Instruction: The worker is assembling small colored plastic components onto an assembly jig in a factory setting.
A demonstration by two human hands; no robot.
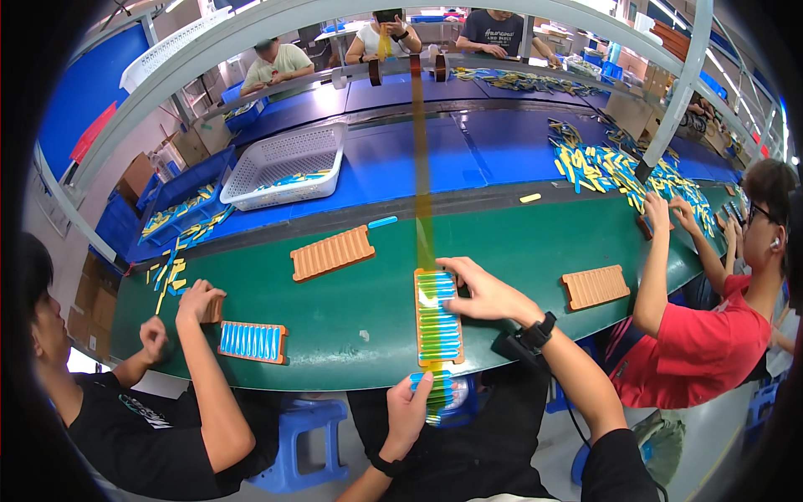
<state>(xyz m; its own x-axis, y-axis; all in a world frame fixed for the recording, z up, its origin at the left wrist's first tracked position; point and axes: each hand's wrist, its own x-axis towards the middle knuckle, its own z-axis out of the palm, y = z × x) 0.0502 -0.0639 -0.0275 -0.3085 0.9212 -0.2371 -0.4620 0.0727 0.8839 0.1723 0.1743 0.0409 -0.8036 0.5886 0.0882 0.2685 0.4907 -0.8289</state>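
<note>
Yellow tape [421, 159] descends from a brown roll [416, 65] to a tan tray [457, 361] on the green bench [360, 326], covering part of the blue pieces [452, 331] ranged in its slots. From my remote view, the left hand [407, 407] pinches a taped strip [438, 400] between thumb and fingers, beyond the bench's near edge. I see the right hand [487, 293] over the tray's upper right side, fingers spread; I cannot tell how firmly they press. A second filled tray [253, 342] lies leftward.
</note>
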